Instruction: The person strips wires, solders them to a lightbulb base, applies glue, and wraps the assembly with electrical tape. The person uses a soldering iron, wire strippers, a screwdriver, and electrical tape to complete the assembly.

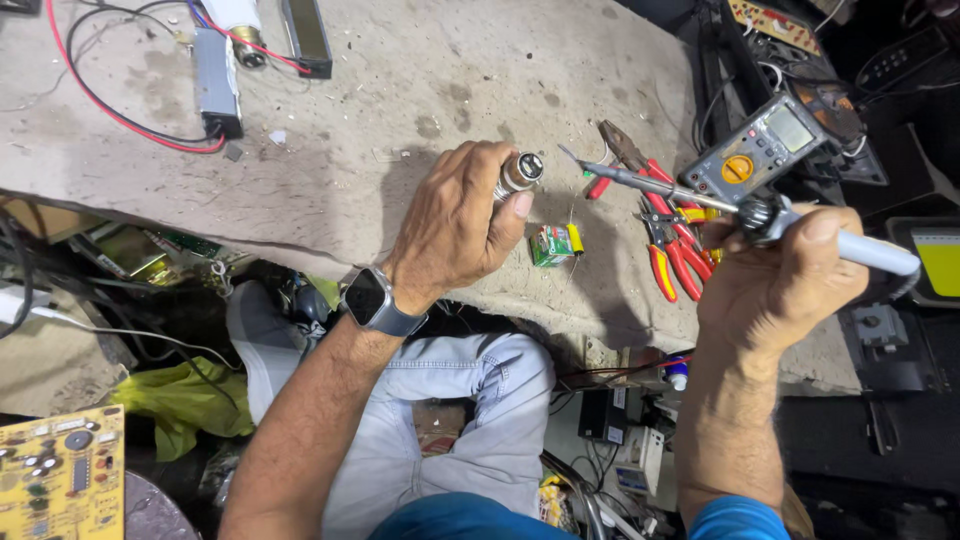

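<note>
Head view: hands grip a metal connector (520, 172) and soldering iron (700, 200) above the bench edge (300, 245).

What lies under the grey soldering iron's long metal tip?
Under the soldering iron lie red-handled pliers on the worn grey bench. The right hand covers their handle ends.

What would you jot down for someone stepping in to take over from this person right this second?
Left hand: closed around a small metal-capped part, cap end up.
Right hand: gripping a soldering iron, tip aimed at the part but not touching it.
On the bench: red-handled pliers, a multimeter, a small green packet below the part.
Done: part and iron are both in hand.
Left: the tip has not yet met the part; whether any joint exists cannot be told.
</note>
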